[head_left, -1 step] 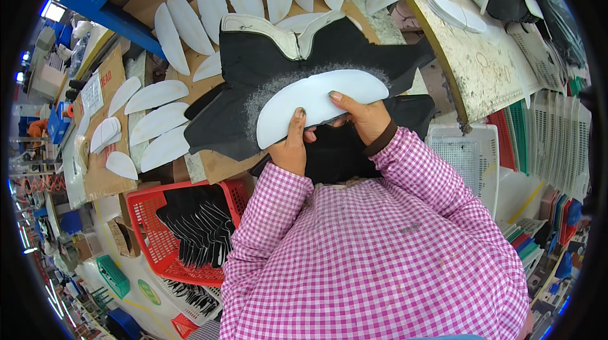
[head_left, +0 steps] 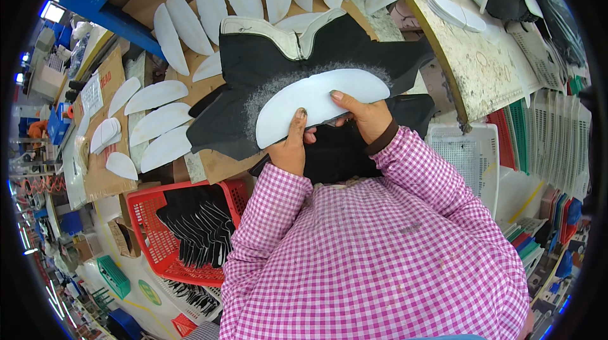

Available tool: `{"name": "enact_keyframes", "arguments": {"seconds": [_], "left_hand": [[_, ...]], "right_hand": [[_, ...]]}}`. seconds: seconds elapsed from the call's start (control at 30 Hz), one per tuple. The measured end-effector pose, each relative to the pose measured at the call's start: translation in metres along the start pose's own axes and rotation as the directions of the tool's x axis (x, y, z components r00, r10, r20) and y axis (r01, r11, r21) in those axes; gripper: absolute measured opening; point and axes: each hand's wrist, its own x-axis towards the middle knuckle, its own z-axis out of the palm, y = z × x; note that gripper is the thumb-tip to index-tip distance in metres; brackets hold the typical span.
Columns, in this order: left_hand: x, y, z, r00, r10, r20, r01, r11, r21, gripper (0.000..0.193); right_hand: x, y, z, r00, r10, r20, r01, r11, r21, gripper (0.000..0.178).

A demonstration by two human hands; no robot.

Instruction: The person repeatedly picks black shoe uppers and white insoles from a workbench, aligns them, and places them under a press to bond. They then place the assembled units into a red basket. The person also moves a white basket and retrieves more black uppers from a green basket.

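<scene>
Head view: white insole board point(head_left: 320, 102), long, flat, rounded at both ends, pale matte, held crosswise just above both hands. Left hand point(head_left: 290, 147) pinches its lower left edge, thumb on top w/ dark nail showing, fingers under. Right hand point(head_left: 366, 117) pinches the lower right edge the same way, thumb tip on the face. Insole sits over a black shoe upper point(head_left: 304, 55) w/ a grey fuzzy lining edge and a cream collar, spread on the bench point(head_left: 209, 166) beyond the hands. More white insoles point(head_left: 155, 96) lie in rows left of the left hand; red basket point(head_left: 164, 238) of black pieces sits below-left, near the left elbow. White mesh tray point(head_left: 472, 156) right of the right forearm.

Vs earlier frame: same instant, nothing differs; both pinches and insole pos. unchanged.
</scene>
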Motion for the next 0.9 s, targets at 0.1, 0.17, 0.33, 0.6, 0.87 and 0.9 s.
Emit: {"name": "enact_keyframes", "arguments": {"seconds": [0.1,0.17,0.33,0.6,0.87,0.9], "left_hand": [[0.004,0.003,-0.007,0.986,-0.145,0.075,0.158,0.967,-0.2,0.024],[0.008,0.003,-0.015,0.976,-0.195,0.099,0.215,0.939,-0.269,0.024],[0.005,-0.005,-0.02,0.996,0.058,0.066,-0.065,0.992,0.108,0.031],[-0.013,-0.001,-0.011,0.89,0.379,0.254,-0.452,0.648,0.614,0.033],[-0.016,0.015,0.022,0.978,0.199,0.062,-0.202,0.978,0.046,0.031],[-0.019,0.016,0.026,0.845,0.492,0.208,-0.533,0.749,0.392,0.035]], "right_hand": [[0.0,-0.006,-0.001,0.996,-0.086,-0.025,0.087,0.995,0.048,0.037],[-0.001,-0.008,-0.002,0.994,-0.102,-0.034,0.104,0.991,0.086,0.037],[-0.007,0.005,-0.003,0.967,-0.241,-0.079,0.235,0.969,-0.074,0.032],[-0.013,0.019,-0.016,0.785,-0.614,0.079,0.497,0.549,-0.672,0.028],[-0.027,-0.002,-0.023,0.774,-0.611,0.167,0.525,0.471,-0.709,0.036],[-0.027,-0.003,-0.021,0.72,-0.658,0.222,0.585,0.403,-0.704,0.041]]}}
